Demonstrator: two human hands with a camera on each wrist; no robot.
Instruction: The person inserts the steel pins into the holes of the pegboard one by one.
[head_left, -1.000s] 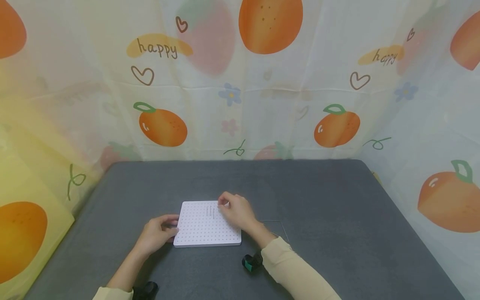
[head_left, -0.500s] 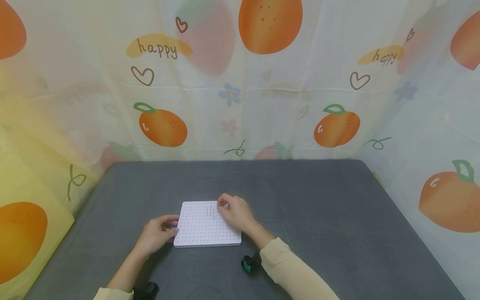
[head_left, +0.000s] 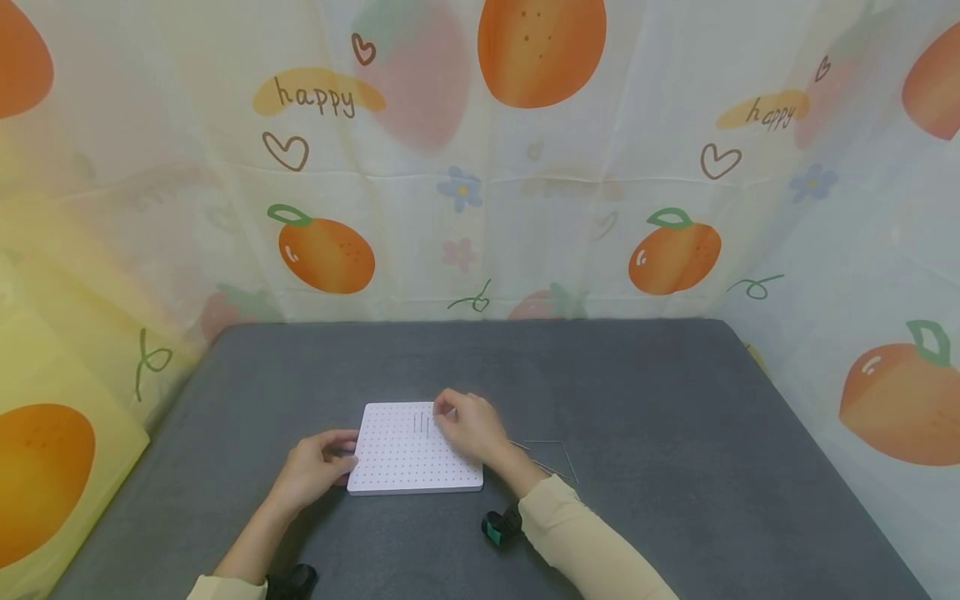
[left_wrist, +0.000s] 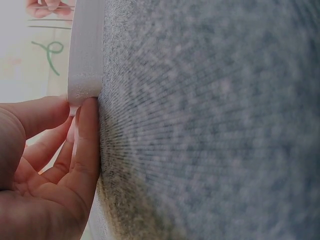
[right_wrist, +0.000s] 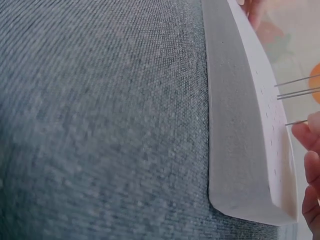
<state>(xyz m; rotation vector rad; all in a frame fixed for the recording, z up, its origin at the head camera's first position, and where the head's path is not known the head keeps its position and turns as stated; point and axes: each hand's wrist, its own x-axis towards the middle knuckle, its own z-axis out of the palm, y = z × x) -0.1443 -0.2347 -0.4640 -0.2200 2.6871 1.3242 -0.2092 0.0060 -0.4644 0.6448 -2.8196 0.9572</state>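
Note:
A white pegboard (head_left: 397, 467) full of small holes lies flat on the dark table. Three thin metal pins (head_left: 421, 424) stand upright near its far side. Over the board's far right part, my right hand (head_left: 474, 427) pinches another thin metal pin (right_wrist: 296, 123) between thumb and finger. In the right wrist view that pin's lower end meets the board's face, close to the standing pins (right_wrist: 297, 94). At the left edge, my left hand (head_left: 309, 469) grips the board, with thumb and fingers at its side wall (left_wrist: 86, 45) in the left wrist view.
Several loose thin metal pins (head_left: 572, 462) lie on the grey table (head_left: 712, 483) right of the board, partly behind my right forearm. A black wrist camera (head_left: 501, 527) sits by my right wrist, another (head_left: 296, 581) by the left. A fruit-print curtain (head_left: 555, 242) hangs behind.
My right hand has shifted slightly left and toward me over the board, still pinching the pin. The left hand and the board have stayed where they were.

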